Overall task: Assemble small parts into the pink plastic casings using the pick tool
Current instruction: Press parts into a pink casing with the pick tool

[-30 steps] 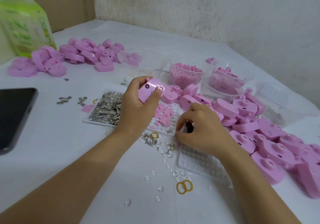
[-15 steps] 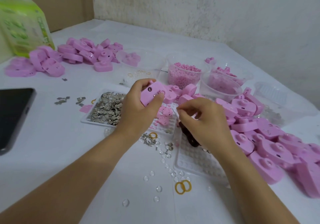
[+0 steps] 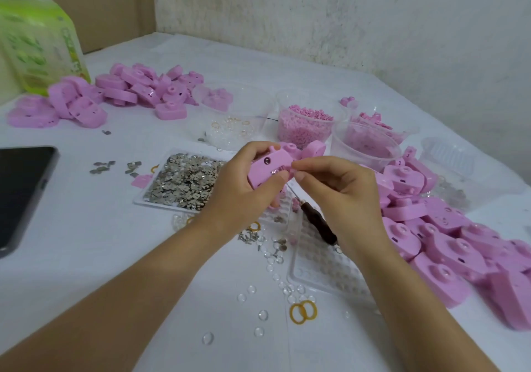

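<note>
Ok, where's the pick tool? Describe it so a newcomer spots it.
Find the clear dimpled tray below the right hand. The pick slants over the tray's far end, handle tucked under that hand, thin tip toward the casing the left hand holds. It is the only dark, stick-shaped thing on the table.

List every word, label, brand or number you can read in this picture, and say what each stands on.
No text can be read.
Green pack: has print, but it is too blurred to read.
Phone: dark screen, no text.
Casing in the left hand, and the piles: no lettering visible.
</note>
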